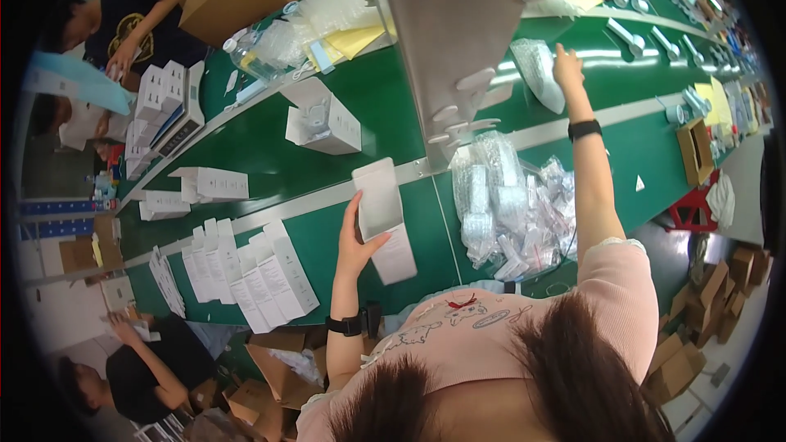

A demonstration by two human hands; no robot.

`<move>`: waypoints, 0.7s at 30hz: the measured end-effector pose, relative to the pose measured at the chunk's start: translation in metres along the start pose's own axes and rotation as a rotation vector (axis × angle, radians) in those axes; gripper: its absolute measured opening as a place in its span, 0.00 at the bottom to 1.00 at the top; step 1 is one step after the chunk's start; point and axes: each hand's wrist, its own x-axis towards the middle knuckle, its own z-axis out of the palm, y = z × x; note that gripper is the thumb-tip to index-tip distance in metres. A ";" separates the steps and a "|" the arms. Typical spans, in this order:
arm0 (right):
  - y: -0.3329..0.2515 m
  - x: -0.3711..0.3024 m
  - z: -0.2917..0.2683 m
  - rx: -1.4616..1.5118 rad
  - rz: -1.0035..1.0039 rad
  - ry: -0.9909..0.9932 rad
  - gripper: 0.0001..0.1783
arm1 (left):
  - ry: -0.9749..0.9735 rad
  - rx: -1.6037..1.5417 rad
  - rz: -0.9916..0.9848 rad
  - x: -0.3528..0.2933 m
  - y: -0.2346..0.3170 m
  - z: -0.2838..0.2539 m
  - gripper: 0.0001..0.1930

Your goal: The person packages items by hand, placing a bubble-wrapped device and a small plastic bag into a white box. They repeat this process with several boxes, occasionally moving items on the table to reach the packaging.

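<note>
My left hand [357,237] grips a tall white carton [381,205], its thumb across the front and its fingers along the left side. The carton's top flap stands open, and its inside looks bare where I can see it. Far out on the right, my right hand [568,72] is stretched over the green conveyor with its fingers apart. Right beside it lies a bubble-wrapped item [537,74]; whether the fingers touch it I cannot tell. Bubble-wrapped pieces and small clear bags [512,205] form a pile between my arms on the near bench.
A grey metal post [434,24] rises between my hands. Folded white cartons [266,274] stand at left; an open filled carton [323,123] sits beyond. Pale blue handheld devices [626,37] lie on the far-right belt. Co-workers are at left, one near a scale [182,115].
</note>
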 end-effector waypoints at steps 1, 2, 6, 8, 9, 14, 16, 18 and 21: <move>0.028 0.018 0.024 0.037 0.159 0.002 0.31 | -0.027 0.134 0.080 0.007 0.007 0.006 0.40; 0.005 0.027 0.039 0.064 0.117 -0.013 0.31 | 0.000 0.293 0.136 0.004 0.012 0.003 0.40; -0.042 0.027 0.055 0.274 0.161 -0.539 0.51 | 0.057 0.614 0.222 -0.001 0.025 0.013 0.37; -0.050 0.020 0.071 0.278 0.210 -0.481 0.59 | 0.043 0.690 0.250 0.007 0.026 0.024 0.36; -0.043 0.017 0.076 0.277 0.247 -0.447 0.63 | 0.039 0.670 0.277 0.014 0.026 0.029 0.34; -0.068 -0.036 0.013 1.052 0.118 -0.456 0.61 | 0.131 0.655 0.366 0.006 0.014 0.038 0.29; -0.099 -0.081 -0.048 1.587 0.053 -0.397 0.57 | 0.165 0.650 0.398 0.004 0.007 0.040 0.28; -0.110 -0.129 -0.106 1.752 0.075 -0.324 0.54 | 0.180 0.558 0.412 -0.003 0.001 0.050 0.31; -0.134 -0.191 -0.157 2.086 0.101 -0.146 0.48 | 0.190 0.485 0.402 -0.008 -0.006 0.067 0.33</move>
